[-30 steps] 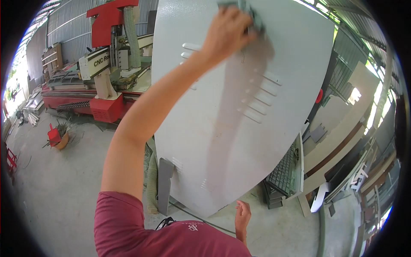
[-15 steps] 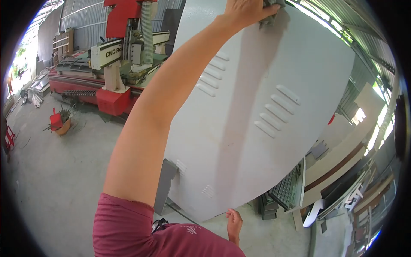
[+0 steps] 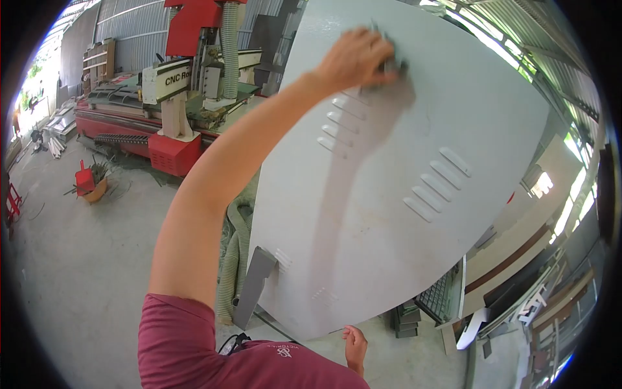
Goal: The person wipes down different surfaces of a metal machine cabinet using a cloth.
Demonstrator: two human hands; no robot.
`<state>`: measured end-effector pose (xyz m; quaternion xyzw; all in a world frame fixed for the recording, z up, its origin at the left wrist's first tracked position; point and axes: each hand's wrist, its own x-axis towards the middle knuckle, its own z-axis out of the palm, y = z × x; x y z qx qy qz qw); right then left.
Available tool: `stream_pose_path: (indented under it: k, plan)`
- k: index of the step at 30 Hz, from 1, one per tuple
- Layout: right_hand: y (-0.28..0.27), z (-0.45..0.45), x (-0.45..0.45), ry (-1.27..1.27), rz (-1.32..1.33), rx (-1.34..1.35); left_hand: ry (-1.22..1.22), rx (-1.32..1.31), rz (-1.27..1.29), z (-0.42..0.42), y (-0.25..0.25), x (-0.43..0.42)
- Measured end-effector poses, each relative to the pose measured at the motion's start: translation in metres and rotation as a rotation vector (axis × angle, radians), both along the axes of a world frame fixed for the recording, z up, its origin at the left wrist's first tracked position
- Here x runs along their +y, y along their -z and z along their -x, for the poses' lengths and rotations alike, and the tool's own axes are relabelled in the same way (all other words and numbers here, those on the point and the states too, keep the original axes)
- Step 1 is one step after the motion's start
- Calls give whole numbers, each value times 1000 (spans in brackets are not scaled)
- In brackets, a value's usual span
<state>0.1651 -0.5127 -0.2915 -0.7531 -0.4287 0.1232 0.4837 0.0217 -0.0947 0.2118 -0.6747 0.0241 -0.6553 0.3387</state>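
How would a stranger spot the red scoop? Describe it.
Find the big red machine marked CNC at the picture's upper left. Below and left of its red base, an orange-tan container stands on the grey floor. The red scoop is at its rim, narrow handle up, its bright red setting it apart from the orange container and the dark scraps beside it.

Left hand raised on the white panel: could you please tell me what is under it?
Under the left hand, a grey-green cloth shows beside the fingers, against the white panel. Palm and fingers cover the rest, so whatever lies there cannot be seen.
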Motion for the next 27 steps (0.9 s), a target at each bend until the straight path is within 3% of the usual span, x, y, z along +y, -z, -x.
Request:
stream_pose_path:
  k: [3,5,7,9,11,15,18,20,21,23,27]
  plan:
    - [-6,7,17,32,-17,10,16,-205,101,12,-35,20]
    - [-10,19,29,16,-58,-5,77,-316,153,11,-31,24]
    - [-6,32,37,15,-55,20,111,-136,229,5,5,15]
    - [0,44,49,16,-69,41,154,217,25,7,32,5]
    - [10,52,50,-9,-23,67,151,254,-29,7,31,5]
    - [26,55,56,-31,2,42,97,-88,3,15,-23,40]
    - [34,54,59,8,-16,89,117,-241,188,24,-41,54]
    - [39,56,64,38,-29,121,127,-276,486,26,-37,63]
    - [41,59,67,44,-32,135,130,-261,485,24,-24,62]
    - [46,66,72,54,-38,130,123,-139,158,22,19,53]
    - [50,79,78,50,3,155,139,38,17,40,51,65]
